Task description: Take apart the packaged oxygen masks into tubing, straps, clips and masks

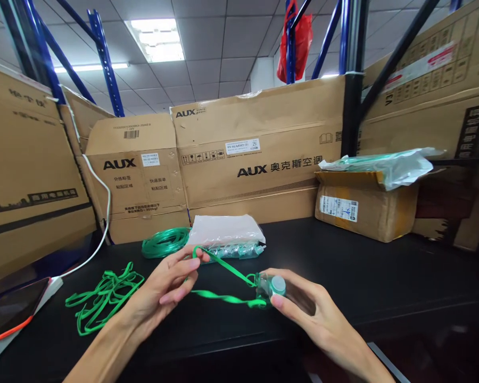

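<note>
Between thumb and fingers, my left hand (pixel 174 279) has hold of a loop of flat green strap (pixel 229 268). Both ends of that strap run across to a small clear plastic bottle (pixel 265 287) with a pale grey-green cap, where they look tied on. My right hand (pixel 315 303) is closed around the bottle, its cap facing me and part of its body hidden by the fingers. Left of my left forearm lies a loose tangle of green straps (pixel 106 298). Behind my left hand are a coil of green tubing (pixel 165 242) and a clear-wrapped white pack (pixel 227 230).
Large AUX cartons (pixel 259 154) stand along the back of the black tabletop (pixel 303 250). A small open carton (pixel 353 213) with a plastic bag (pixel 395 165) on top sits at right. A phone (pixel 14 308) with a white cable (pixel 107 213) lies at left. Blue rack posts (pixel 106 64) rise behind.
</note>
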The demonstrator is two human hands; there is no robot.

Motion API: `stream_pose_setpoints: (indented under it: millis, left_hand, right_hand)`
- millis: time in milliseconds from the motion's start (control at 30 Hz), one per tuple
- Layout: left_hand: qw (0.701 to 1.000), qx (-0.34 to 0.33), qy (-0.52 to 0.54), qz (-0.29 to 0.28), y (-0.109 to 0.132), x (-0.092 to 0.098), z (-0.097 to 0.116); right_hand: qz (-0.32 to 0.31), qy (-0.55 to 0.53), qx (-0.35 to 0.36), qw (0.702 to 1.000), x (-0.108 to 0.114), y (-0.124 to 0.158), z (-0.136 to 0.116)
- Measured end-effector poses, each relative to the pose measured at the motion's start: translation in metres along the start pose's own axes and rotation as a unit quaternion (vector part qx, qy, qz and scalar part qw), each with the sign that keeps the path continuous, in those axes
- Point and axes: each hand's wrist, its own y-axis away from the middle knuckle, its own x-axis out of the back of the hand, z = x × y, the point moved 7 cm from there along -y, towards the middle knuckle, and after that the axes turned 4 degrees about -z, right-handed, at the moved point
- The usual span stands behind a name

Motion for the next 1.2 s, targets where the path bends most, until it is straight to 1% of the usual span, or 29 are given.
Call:
stream_pose_setpoints:
  millis: [67,167,233,300,333,400,467,500,533,600,633,667,700,767,833,867,900,967,1033,1067,1100,1133,1200]
  left_hand:
    - [0.994,-0.013,-0.102,0.04,0.0,0.009,0.002]
    - [0.96,-0.037,-0.255,0.112,-0.001,0.03,0.005]
    - [0.937,-0.049,-0.315,0.145,0.0,0.042,0.005]
    - [0.931,-0.043,-0.327,0.157,0.002,0.048,0.002]
    - [0.936,-0.029,-0.317,0.15,0.003,0.048,-0.001]
    - [0.96,0.009,-0.258,0.104,0.004,0.041,-0.009]
    - [0.987,0.034,-0.146,0.052,0.008,0.032,-0.014]
    - [0.996,0.041,-0.074,0.039,0.01,0.027,-0.015]
    - [0.998,0.041,-0.001,0.039,0.014,0.025,-0.014]
    - [0.992,0.04,0.103,0.068,0.02,0.025,-0.014]
    - [0.988,0.04,0.12,0.091,0.024,0.027,-0.014]
    - [0.986,0.039,0.115,0.112,0.027,0.028,-0.014]
    - [0.987,0.037,0.094,0.128,0.029,0.03,-0.014]
    - [0.989,0.031,0.017,0.144,0.03,0.033,-0.012]
    - [0.982,0.008,-0.108,0.153,0.028,0.037,-0.007]
    - [0.969,-0.013,-0.185,0.162,0.027,0.039,-0.003]
    - [0.948,-0.035,-0.266,0.172,0.027,0.041,0.002]
    - [0.891,-0.072,-0.403,0.196,0.028,0.043,0.01]
    - [0.844,-0.085,-0.484,0.214,0.029,0.043,0.015]
    - [0.832,-0.078,-0.505,0.216,0.028,0.044,0.014]
    - [0.831,-0.066,-0.511,0.21,0.027,0.045,0.013]
    - [0.84,-0.052,-0.502,0.197,0.025,0.046,0.011]
    - [0.878,-0.021,-0.452,0.158,0.02,0.05,0.005]
  right_hand:
    - [0.001,0.002,0.001,1.0,-0.001,-0.001,0.001]
    - [0.001,0.007,0.005,1.0,-0.001,-0.001,0.001]
    - [-0.009,0.007,0.008,1.0,-0.003,-0.001,0.0]
    - [-0.024,-0.002,0.01,1.0,-0.007,-0.001,-0.001]
    - [-0.029,-0.01,0.011,0.999,-0.009,-0.001,-0.002]
    - [-0.028,-0.03,0.01,0.999,-0.009,-0.001,-0.001]
    - [-0.011,-0.051,0.004,0.999,-0.005,-0.001,0.001]
    - [0.002,-0.06,0.001,0.998,-0.002,0.0,0.003]
    - [0.015,-0.067,-0.002,0.998,0.001,0.0,0.004]
    - [0.028,-0.074,-0.005,0.997,0.003,0.0,0.007]
    - [0.027,-0.075,-0.006,0.997,0.002,0.0,0.008]
    - [0.022,-0.075,-0.007,0.997,0.001,0.0,0.008]
    - [0.017,-0.075,-0.008,0.997,-0.001,0.0,0.008]
    - [0.012,-0.073,-0.007,0.997,-0.004,0.0,0.006]
    - [0.016,-0.073,-0.002,0.997,-0.005,0.001,0.003]
    - [0.019,-0.074,-0.001,0.997,-0.005,0.001,0.002]
    - [0.02,-0.072,0.0,0.997,-0.005,0.002,0.001]
    - [0.019,-0.058,0.001,0.998,-0.006,0.003,0.001]
    - [0.008,-0.039,0.004,0.999,-0.009,0.003,0.001]
    - [0.002,-0.033,0.007,0.999,-0.011,0.002,0.001]
    - [-0.001,-0.028,0.007,1.0,-0.011,0.001,0.001]
    - [-0.002,-0.024,0.01,1.0,-0.011,0.001,0.001]
    - [0.0,-0.006,0.018,1.0,-0.01,-0.002,-0.001]
